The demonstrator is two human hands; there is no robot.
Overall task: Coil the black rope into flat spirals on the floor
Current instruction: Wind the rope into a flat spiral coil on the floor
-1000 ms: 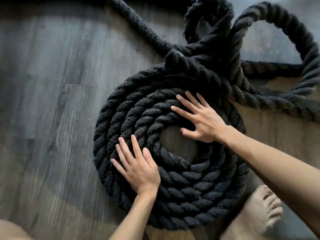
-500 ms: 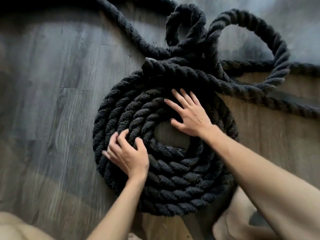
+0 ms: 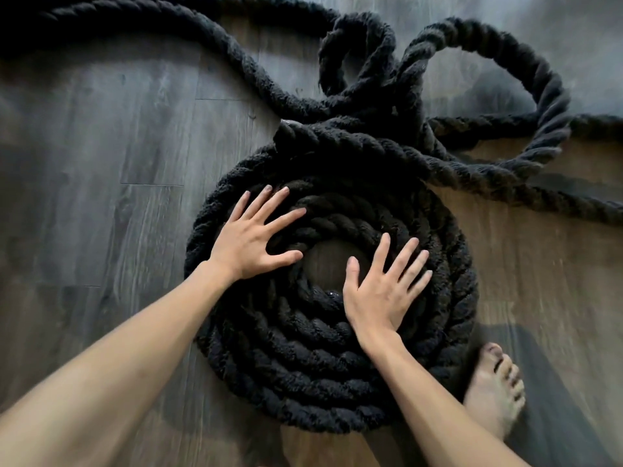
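1. The black rope (image 3: 323, 358) lies on the wooden floor (image 3: 101, 163) as a flat spiral of several turns, with a small round gap of bare floor in its middle.
2. The left hand (image 3: 251, 239) rests flat on the upper left part of the spiral. Its fingers are straight and spread, and they point up and to the right across the turns. The thumb reaches toward the middle gap.
3. The right hand (image 3: 381, 291) rests flat on the right part of the spiral, just beside the middle gap. Its fingers are also straight and spread, and they point up and to the right. The thumb lies at the edge of the gap.
4. Neither hand curls around the rope; both lie on top of it with the palm down.
5. The two hands are on opposite sides of the middle gap, near each other but not touching.
6. Above the spiral, the loose part of the rope makes untidy loops that cross over each other. One length runs away to the upper left, and another runs to the right edge.
7. A bare foot (image 3: 494, 389) stands on the floor at the lower right, just beside the outer turn of the spiral.
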